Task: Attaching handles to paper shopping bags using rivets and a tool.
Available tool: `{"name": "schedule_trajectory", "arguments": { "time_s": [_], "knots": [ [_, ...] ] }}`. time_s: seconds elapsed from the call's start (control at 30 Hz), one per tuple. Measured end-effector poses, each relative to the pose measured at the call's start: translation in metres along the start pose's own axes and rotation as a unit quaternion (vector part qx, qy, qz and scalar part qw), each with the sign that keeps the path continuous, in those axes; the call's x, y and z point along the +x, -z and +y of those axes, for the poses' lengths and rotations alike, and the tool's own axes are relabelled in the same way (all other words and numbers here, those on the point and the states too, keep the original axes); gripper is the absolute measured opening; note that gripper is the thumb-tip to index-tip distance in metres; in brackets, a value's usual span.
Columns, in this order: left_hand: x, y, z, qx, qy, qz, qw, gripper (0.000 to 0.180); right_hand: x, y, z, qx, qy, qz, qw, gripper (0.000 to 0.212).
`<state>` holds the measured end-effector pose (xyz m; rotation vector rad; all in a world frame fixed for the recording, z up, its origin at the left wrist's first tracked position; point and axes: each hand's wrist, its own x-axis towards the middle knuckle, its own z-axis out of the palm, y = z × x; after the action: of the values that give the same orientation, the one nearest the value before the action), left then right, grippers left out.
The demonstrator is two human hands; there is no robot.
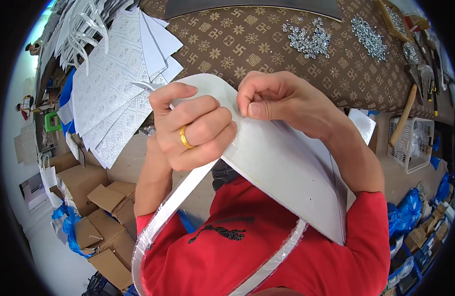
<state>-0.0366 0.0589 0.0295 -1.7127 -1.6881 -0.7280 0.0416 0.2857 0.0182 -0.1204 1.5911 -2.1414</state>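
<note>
A smooth off-white bag panel (282,170) is held up in front of my red shirt, its rounded upper end toward the table. My left hand (193,126), with a gold ring, is closed in a fist around the panel's left edge. A thin pale tip (144,86) pokes out beside its forefinger; what it belongs to is hidden. My right hand (279,101) presses thumb and forefinger together against the panel's face, close to a line of stitching; anything pinched there is too small to make out. A plastic-wrapped white strap (180,190) loops down across my chest.
Heaps of small shiny metal studs (309,39) lie on the brown patterned tablecloth (212,44). A fan of white embossed sheets (114,84) overhangs the table's left side. Further right are a wooden-handled hammer (404,116) and a white plastic basket (410,148). Cardboard boxes (106,232) crowd the floor at left.
</note>
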Motion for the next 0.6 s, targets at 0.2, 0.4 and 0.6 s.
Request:
{"name": "schedule_trajectory", "arguments": {
  "time_s": [0.2, 0.4, 0.6],
  "knots": [
    [0.010, 0.014, 0.019, -0.016, 0.002, -0.059, 0.998, 0.025, -0.003, -0.009, 0.009, -0.031, 0.005, 0.060, 0.998, 0.011],
    [0.035, 0.043, 0.038, -0.032, 0.014, -0.213, 0.976, 0.020, -0.019, 0.001, 0.006, -0.138, 0.009, -0.008, 0.990, 0.015],
    [0.019, 0.123, 0.023, -0.050, 0.190, -0.323, 0.926, 0.021, -0.057, 0.079, -0.005, -0.515, 0.029, 0.485, 0.707, 0.016]
  ]
}}
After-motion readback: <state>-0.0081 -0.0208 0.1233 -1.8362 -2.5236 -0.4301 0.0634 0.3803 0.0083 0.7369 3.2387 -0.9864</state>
